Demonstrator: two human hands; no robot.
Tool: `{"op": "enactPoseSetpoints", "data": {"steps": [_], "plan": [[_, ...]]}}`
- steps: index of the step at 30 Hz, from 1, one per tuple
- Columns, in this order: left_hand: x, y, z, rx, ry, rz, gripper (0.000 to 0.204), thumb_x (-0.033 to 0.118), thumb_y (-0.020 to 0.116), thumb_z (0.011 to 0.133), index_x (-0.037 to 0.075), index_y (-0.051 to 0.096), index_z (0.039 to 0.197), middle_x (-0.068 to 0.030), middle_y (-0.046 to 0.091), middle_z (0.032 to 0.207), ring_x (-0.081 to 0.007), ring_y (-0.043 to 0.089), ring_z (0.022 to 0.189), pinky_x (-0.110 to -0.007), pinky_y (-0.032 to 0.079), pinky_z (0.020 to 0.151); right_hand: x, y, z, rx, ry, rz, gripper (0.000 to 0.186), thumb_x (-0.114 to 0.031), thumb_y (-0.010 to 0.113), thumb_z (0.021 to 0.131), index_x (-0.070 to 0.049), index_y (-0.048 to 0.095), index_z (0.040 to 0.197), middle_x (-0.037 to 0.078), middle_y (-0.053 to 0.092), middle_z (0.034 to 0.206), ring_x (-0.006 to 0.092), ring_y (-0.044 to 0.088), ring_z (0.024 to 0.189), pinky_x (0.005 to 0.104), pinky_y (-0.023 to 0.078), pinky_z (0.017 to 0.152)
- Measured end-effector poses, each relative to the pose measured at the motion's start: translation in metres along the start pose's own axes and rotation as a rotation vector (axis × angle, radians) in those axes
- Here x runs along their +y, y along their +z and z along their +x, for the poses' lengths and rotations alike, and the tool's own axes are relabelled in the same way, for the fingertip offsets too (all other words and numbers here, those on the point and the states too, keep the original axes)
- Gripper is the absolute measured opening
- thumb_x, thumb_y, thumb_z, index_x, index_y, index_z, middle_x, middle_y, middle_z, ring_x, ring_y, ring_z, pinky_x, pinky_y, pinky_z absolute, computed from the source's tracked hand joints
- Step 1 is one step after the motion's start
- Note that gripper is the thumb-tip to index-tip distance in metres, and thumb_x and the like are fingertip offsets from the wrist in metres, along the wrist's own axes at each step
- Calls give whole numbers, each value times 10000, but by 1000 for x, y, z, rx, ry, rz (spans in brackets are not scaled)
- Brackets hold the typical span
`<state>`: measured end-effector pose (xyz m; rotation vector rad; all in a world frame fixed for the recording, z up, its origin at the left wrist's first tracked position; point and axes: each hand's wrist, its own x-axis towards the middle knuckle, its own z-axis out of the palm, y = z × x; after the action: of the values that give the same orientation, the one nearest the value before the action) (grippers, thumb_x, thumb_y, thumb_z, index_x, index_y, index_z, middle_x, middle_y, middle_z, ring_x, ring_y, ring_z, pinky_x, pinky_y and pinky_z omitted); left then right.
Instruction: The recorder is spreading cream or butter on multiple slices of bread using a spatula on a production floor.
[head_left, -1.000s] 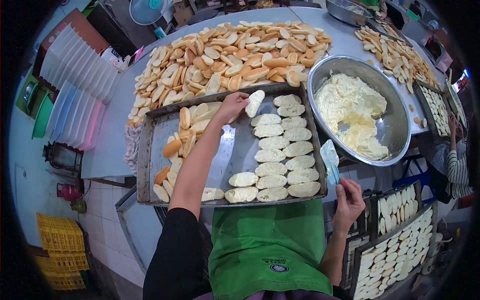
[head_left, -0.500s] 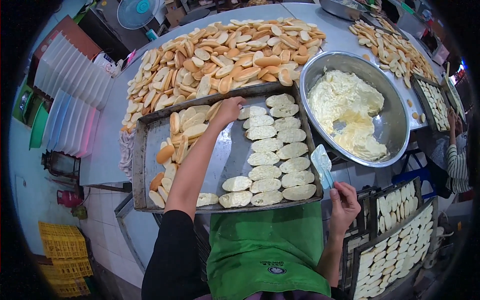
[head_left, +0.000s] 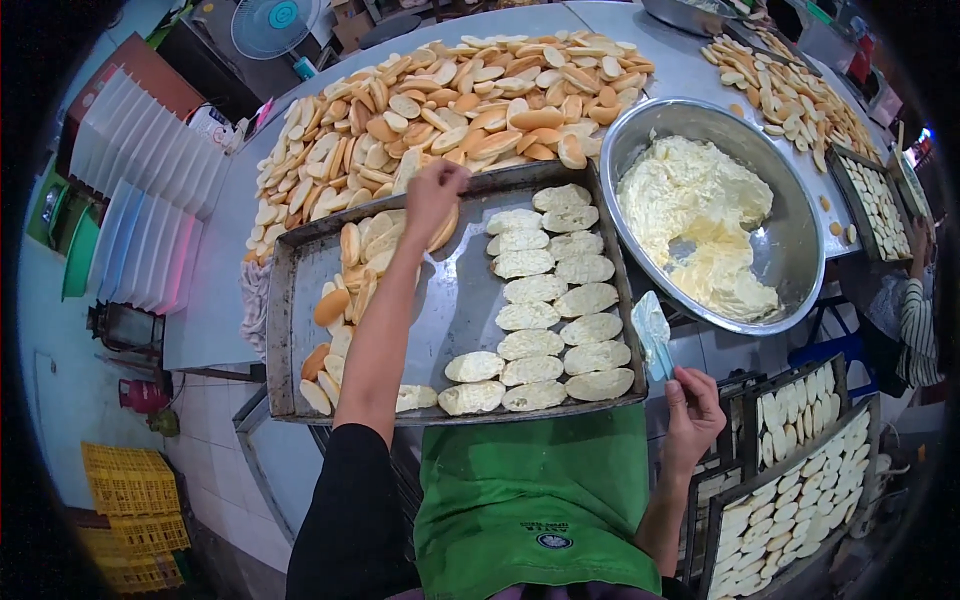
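My left hand (head_left: pixel 436 196) is over the far rim of a dark metal tray (head_left: pixel 282 300), its fingers curled together; whatever they hold is hidden. Beneath its wrist side lies a bread slice (head_left: pixel 446 228), beside loose slices heaped in the tray's left part. Cream-coated slices (head_left: pixel 530 289) lie in rows on the right side, with a few along the near edge. My right hand (head_left: pixel 694 412) is closed around the handle of a light-blue spatula (head_left: pixel 655 335). Pale cream smears its blade, which points up just right of the tray.
A steel bowl (head_left: pixel 812 262) of pale cream (head_left: pixel 690 200) stands right of the tray. Behind it is a big pile of halved buns (head_left: pixel 480 95). Filled trays (head_left: pixel 790 500) lean at the lower right. Another person's arm (head_left: pixel 918 250) reaches in at the far right.
My left hand has moved left and slightly away, from the coated rows toward the loose slices and the tray's far rim. The right hand and spatula have barely shifted.
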<state>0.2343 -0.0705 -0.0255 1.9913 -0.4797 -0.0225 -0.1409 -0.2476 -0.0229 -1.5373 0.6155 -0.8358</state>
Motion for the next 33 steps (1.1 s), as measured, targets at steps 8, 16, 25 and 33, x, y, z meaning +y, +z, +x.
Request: {"op": "enactPoseSetpoints", "data": {"steps": [8,16,25,33], "plan": [[-27,-39,-31,-34,151,620,239,232,579,773,14,599,869,-186,588,827,-317,563,775,-393,444,699,2,4,0,-19,-1,-5,172,47,623,725,32,623,895,79,548,913,120,524,796,203,436,675],[-36,-33,-65,-213,237,629,339,178,670,678,35,528,950,-156,516,851,-333,507,825,-387,416,768,-4,-2,-9,-14,-36,-23,163,40,621,731,33,620,895,77,549,915,115,523,790,199,434,674],[-12,-49,-77,-235,144,493,397,97,685,661,63,502,1012,-118,561,944,-280,537,892,-348,444,753,-13,7,-16,-95,-25,39,150,11,591,769,33,615,916,73,555,912,94,525,750,175,420,632],[72,-44,-184,-365,-333,-1103,564,168,547,825,83,229,1284,-89,476,1156,-175,555,966,-315,531,727,-26,36,-19,-481,102,238,171,18,577,768,18,609,937,56,567,871,87,541,666,173,407,536]]}}
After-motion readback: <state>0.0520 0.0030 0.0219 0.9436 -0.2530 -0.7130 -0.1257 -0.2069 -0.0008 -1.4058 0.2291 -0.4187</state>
